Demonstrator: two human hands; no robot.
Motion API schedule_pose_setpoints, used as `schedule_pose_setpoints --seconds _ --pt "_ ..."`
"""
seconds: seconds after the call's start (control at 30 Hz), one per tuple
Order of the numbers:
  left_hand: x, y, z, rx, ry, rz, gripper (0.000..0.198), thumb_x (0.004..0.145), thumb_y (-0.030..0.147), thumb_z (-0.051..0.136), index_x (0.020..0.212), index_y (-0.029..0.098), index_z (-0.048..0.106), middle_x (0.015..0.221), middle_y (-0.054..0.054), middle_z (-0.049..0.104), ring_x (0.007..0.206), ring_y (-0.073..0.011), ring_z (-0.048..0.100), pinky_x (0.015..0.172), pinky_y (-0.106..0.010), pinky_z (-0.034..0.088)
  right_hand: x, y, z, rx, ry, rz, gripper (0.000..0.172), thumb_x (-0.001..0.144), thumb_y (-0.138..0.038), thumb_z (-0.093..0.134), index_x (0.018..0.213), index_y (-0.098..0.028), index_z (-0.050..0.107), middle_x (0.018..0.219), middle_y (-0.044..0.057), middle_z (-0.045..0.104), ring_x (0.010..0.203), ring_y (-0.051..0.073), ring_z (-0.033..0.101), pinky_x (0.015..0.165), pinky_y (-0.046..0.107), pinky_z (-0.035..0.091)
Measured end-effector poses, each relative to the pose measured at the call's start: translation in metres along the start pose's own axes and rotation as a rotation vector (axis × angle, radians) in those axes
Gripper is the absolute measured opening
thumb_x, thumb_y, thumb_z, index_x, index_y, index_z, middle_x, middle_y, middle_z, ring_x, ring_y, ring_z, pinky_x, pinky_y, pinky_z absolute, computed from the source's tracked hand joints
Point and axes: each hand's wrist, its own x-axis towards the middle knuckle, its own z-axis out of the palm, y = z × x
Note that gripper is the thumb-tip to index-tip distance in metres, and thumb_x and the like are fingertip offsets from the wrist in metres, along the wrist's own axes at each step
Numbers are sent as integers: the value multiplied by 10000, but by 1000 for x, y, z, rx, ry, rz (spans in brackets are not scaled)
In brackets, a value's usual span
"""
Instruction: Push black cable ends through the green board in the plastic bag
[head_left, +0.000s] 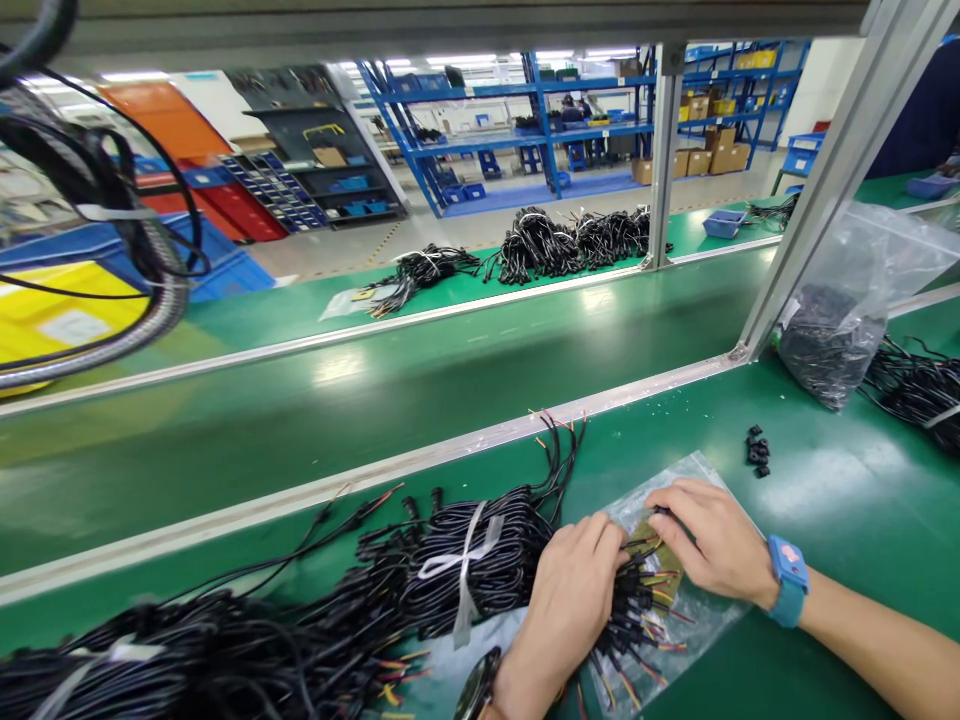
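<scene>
Nearest you, your left hand (pixel 574 600) lies palm down across the wire ends (pixel 637 605), fingers bent over them. Whether it clasps them or only presses them flat cannot be told, but its weight seems to pin the loose coloured leads so they do not fan out. Your right hand (pixel 712 540), with the blue wristband (pixel 787 580), has its fingertips pinched narrow on one black-tipped end from that fan. Both hands sit over a clear plastic bag (pixel 705 615) spread on the green bench mat (pixel 847 520), probably to hold the ends together in one spot. The tied bundle (pixel 480 540), cinched by a white tie (pixel 466 570), lies just left, so its ends reach your hands. Small black connectors (pixel 758 450) sit within reach of your right hand. Beyond the metal rail (pixel 450 440) runs the conveyor belt (pixel 375 390), with more cable bundles (pixel 540 245) on its far side.
</scene>
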Motion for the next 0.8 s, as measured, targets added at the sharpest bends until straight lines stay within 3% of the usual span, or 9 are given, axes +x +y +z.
schedule_pose_setpoints --seconds 0.23,0.53,0.67,0.8 --pt "1 0 2 0 65 2 192 975 117 518 806 204 548 740 -12 600 687 -203 543 640 -345 353 0 -1 2 5 -13 18 223 1069 -289 408 1098 -181 600 923 73 685 850 236 632 764 376 474" --pt "3 0 8 83 51 -32 244 966 126 520 738 214 525 633 -2 593 602 -208 554 601 -349 315 -2 -3 2 52 11 -9 218 1069 -284 410 1108 -181 599 899 75 669 823 231 611 748 376 476" --pt "3 0 9 93 47 -56 231 968 133 536 753 215 521 645 0 597 611 -212 560 606 -348 312 -1 -4 3 89 -2 -40 200 1068 -263 411 1120 -186 588 951 83 682 871 237 620 787 380 481" --pt "2 -1 5 34 5 -49 186 984 153 543 809 212 529 697 5 607 641 -210 566 617 -341 325 -2 -3 4 82 -24 36 199 1069 -274 411 1117 -191 585 945 80 692 862 234 641 777 361 471"
